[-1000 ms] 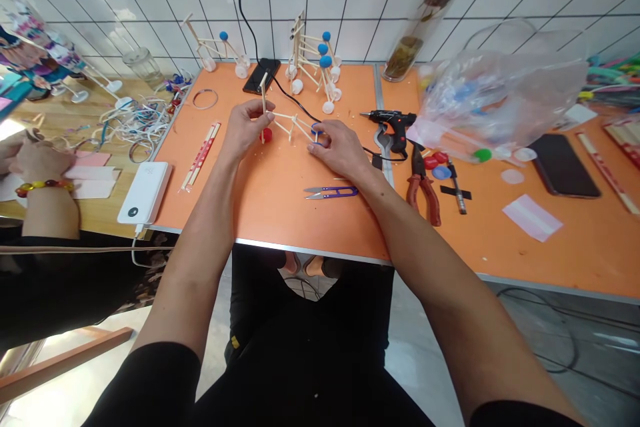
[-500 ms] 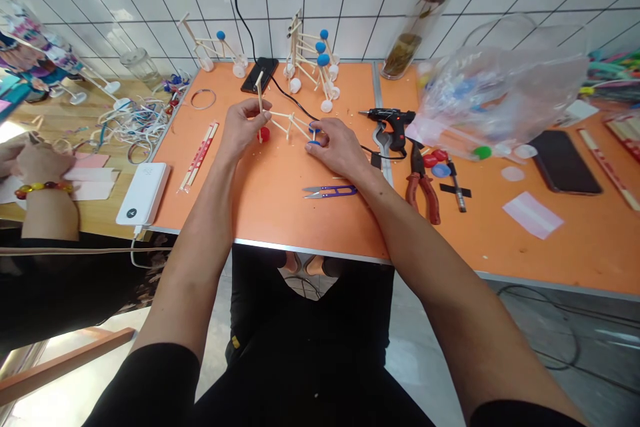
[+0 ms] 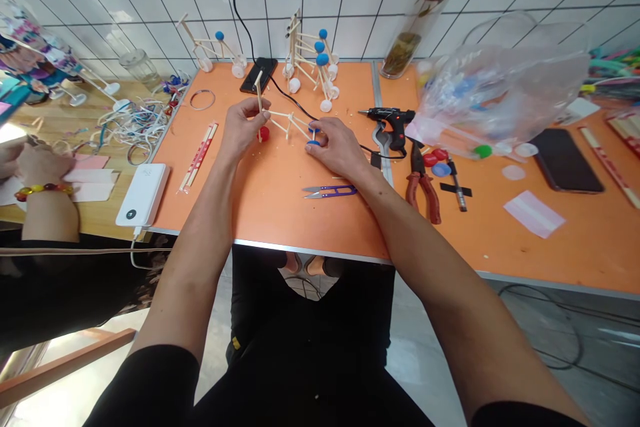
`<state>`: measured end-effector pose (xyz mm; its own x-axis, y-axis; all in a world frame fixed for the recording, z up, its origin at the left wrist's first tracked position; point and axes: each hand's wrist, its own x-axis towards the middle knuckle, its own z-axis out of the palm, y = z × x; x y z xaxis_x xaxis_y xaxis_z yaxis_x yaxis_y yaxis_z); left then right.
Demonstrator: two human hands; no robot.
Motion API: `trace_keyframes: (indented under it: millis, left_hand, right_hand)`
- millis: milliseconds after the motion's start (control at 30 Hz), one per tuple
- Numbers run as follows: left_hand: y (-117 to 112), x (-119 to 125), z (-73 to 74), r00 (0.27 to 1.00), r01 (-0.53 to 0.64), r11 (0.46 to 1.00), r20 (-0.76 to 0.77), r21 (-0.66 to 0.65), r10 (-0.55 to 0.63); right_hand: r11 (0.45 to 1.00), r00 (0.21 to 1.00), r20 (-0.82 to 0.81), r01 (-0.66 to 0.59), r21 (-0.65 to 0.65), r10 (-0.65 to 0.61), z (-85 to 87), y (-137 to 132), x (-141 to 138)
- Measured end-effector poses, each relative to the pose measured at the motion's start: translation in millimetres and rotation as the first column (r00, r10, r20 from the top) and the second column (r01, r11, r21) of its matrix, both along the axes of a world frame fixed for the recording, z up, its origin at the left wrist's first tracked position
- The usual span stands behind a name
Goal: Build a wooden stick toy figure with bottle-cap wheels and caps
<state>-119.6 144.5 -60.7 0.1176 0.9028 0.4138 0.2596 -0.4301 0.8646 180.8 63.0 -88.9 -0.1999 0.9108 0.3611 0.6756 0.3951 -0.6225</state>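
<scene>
A small model built of thin wooden sticks (image 3: pixel 287 123) stands on the orange table (image 3: pixel 280 210), with a red bottle cap (image 3: pixel 264 134) at its left end and blue caps (image 3: pixel 314 128) at its right end. My left hand (image 3: pixel 243 123) is closed round the upright stick at the red-cap end. My right hand (image 3: pixel 337 147) pinches the blue-cap end against the table.
Purple snips (image 3: pixel 331 191), red pliers (image 3: pixel 423 183), a black glue gun (image 3: pixel 393 121) and a clear bag of caps (image 3: pixel 495 90) lie to the right. Finished stick models (image 3: pixel 310 60) stand at the wall. A white power bank (image 3: pixel 143 194) lies left; another person's hand (image 3: pixel 35 163) works there.
Nothing has visibly moved on the table; both hands keep the same hold on the stick model. Only the camera has shifted a little.
</scene>
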Motion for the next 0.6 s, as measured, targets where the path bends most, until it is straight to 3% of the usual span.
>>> trace_keyframes:
  millis: [600]
  left_hand:
    - [-0.5,1.4,-1.5,1.000,-0.025,1.000,0.014,0.008,0.025]
  right_hand:
    - [0.999,1.000,-0.005,0.012,0.039,-0.011,-1.2,1.6,-1.3]
